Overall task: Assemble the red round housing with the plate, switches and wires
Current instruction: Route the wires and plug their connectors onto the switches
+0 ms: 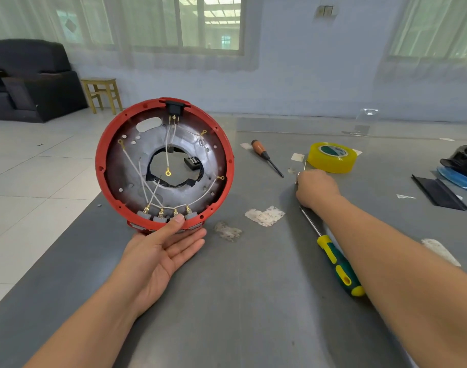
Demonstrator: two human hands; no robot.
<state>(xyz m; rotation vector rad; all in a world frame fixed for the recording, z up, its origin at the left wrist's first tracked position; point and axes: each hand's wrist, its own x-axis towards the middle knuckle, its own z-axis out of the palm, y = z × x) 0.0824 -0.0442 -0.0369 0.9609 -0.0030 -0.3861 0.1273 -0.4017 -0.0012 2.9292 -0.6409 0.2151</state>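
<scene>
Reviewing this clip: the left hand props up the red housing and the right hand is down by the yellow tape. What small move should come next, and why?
Probably the right hand should lift whatever small part it is closing on beside the yellow tape and carry it to the red housing. The left hand holds the housing on edge, and several ring terminals on the wires hang loose. What the fingers hold cannot be made out.
</scene>
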